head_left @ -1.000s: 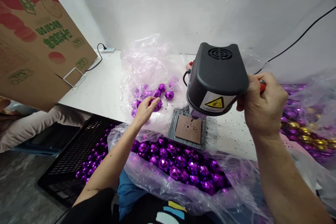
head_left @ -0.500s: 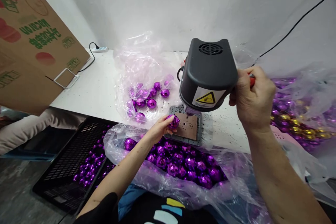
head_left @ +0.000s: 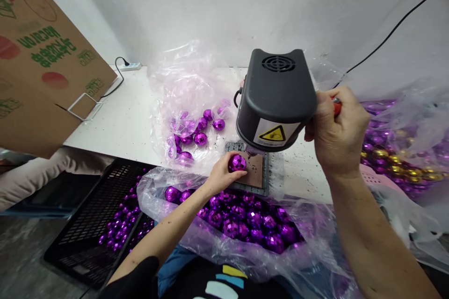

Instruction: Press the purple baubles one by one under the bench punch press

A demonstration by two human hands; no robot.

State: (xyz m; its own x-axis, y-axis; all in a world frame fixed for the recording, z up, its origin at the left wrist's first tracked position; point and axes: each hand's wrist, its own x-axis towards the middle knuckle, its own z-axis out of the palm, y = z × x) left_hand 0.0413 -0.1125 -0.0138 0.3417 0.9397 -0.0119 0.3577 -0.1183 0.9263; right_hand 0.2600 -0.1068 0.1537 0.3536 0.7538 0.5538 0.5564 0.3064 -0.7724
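A shiny purple mirrored ball (head_left: 237,162) is in my left hand (head_left: 224,171), gripped between thumb and fingers. The ball is just over the left side of a brown plate (head_left: 254,175) on the base of a black bench machine (head_left: 277,98). My right hand (head_left: 340,131) is wrapped round the machine's red-ended handle (head_left: 336,106), at the right of its housing. The tool tip under the housing is small and partly hidden. Below the base, an open clear plastic bag (head_left: 154,191) holds many more purple balls (head_left: 254,217).
More purple balls (head_left: 200,138) lie in a plastic bag on the white table (head_left: 122,121). At left are a black crate (head_left: 66,247) with small purple balls, a cardboard box (head_left: 42,70) and a person's leg (head_left: 38,177). Bagged purple and gold balls (head_left: 396,163) are at right.
My left hand has turned and moved slightly right, so the ball sits nearer the tool tip with my thumb below it. My right hand stays on the handle.
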